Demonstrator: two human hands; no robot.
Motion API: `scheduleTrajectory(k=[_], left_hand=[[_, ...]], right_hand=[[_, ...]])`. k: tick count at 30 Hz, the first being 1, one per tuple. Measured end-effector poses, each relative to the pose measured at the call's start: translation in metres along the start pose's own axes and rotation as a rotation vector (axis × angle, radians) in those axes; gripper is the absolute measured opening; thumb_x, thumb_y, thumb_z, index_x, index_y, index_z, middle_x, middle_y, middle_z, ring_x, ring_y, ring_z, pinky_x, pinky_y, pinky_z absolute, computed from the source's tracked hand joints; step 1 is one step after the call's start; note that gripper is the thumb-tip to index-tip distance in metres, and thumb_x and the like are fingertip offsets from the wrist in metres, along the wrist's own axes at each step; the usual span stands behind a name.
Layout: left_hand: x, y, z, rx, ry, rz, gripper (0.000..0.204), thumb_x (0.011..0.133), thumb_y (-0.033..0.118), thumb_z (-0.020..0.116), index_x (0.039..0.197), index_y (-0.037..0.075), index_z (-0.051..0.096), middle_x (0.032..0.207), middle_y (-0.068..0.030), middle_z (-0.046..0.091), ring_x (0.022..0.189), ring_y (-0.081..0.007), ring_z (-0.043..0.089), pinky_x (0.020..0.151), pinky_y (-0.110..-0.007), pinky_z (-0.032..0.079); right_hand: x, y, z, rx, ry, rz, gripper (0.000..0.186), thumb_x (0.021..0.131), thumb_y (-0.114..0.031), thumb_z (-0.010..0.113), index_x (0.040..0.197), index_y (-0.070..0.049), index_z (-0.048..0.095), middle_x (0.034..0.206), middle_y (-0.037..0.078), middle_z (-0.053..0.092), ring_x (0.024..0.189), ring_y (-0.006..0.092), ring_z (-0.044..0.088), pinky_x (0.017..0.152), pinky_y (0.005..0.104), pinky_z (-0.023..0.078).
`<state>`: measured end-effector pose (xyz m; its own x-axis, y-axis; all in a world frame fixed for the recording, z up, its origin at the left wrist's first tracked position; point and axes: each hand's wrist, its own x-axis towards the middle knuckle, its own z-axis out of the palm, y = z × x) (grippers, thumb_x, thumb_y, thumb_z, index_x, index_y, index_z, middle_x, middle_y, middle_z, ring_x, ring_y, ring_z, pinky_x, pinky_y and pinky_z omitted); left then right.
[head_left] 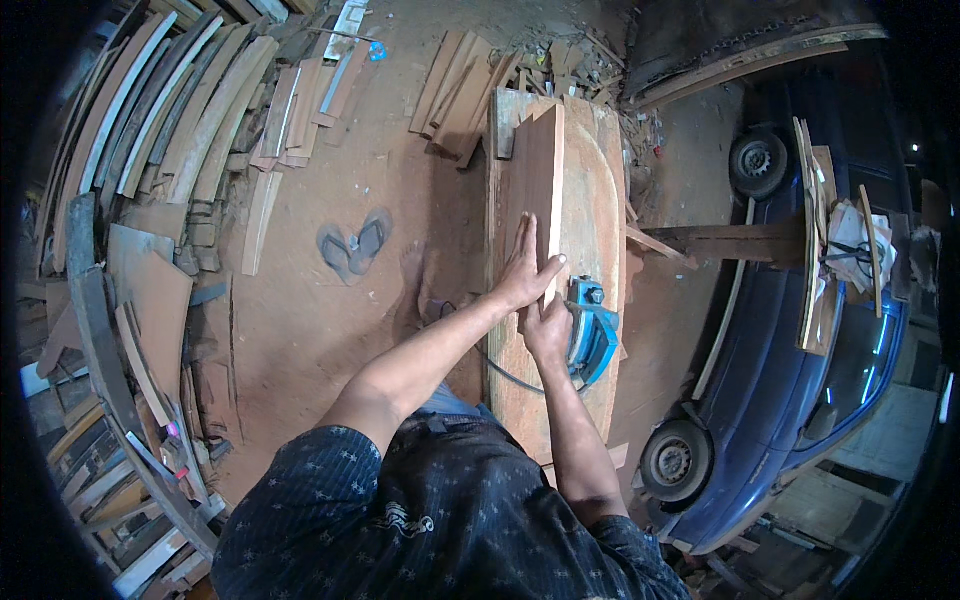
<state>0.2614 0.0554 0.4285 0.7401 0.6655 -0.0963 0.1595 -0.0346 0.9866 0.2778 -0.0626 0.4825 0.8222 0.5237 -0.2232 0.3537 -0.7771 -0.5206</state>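
Note:
A reddish wooden board (536, 170) stands on its long edge on a wide plank workbench (596, 215). My left hand (525, 270) lies flat against the near end of the board, fingers spread. Just below it, my right hand (547, 330) grips the board's near end from underneath. A blue electric planer (592, 335) rests on the bench immediately to the right of my right hand, its black cord trailing toward me.
Stacks of planks and offcuts (170, 120) line the left side and the far end (462, 85). A pair of sandals (355, 243) lies on the sawdust floor. A blue car (800, 340) stands close on the right, boards leaning on it.

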Motion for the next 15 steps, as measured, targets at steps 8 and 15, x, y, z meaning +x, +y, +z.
scheduleTrajectory(k=[8,15], left_hand=[[0.014,-0.011,0.008,-0.137,-0.012,-0.211,0.108,0.095,0.065,0.058,0.158,-0.012,0.016,0.165,-0.0344,0.017,0.156,-0.0416,0.017,0.128,-0.044,0.016],[0.023,-0.005,0.005,-0.139,-0.002,-0.278,0.111,0.093,0.064,0.062,0.157,-0.013,0.016,0.164,-0.0345,0.019,0.155,-0.0413,0.019,0.128,-0.042,0.016]], right_hand=[[0.012,-0.012,-0.004,-0.009,0.039,-0.068,0.034,0.09,-0.02,0.069,0.101,0.011,0.062,0.083,0.038,0.066,0.086,0.054,0.068,0.075,0.0588,0.054],[0.018,-0.02,-0.009,0.0,0.005,0.0,0.03,0.089,-0.017,0.069,0.1,0.01,0.063,0.084,0.035,0.068,0.085,0.0517,0.069,0.075,0.0577,0.055]])
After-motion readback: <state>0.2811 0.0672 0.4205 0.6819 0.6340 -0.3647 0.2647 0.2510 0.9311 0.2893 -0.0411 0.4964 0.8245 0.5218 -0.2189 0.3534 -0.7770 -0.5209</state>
